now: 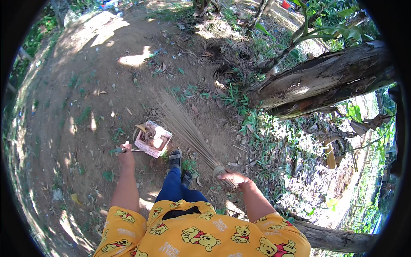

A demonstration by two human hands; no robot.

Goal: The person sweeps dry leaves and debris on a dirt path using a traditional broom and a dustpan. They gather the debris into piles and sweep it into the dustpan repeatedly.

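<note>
My left hand (127, 153) is closed around a thin handle with a green grip, which runs to a pink plastic basket (153, 153). Dry leaves (154, 135) lie inside the basket, and a yellowish leaf leans at its left rim. In my right hand (231, 176) is the bound butt end of a stick broom (192, 130). The broom's thin bristles fan out up and to the left over the dirt, to the right of the basket. Where the bristle tips end is hard to make out.
A thick banana trunk (321, 77) slants in from the right. Grass and leaf litter (276, 144) cover the ground below it. A log (337, 237) lies at the lower right. Bare soil (106, 80) with scattered leaves spreads to the left. My sandalled feet (175, 158) are near the basket.
</note>
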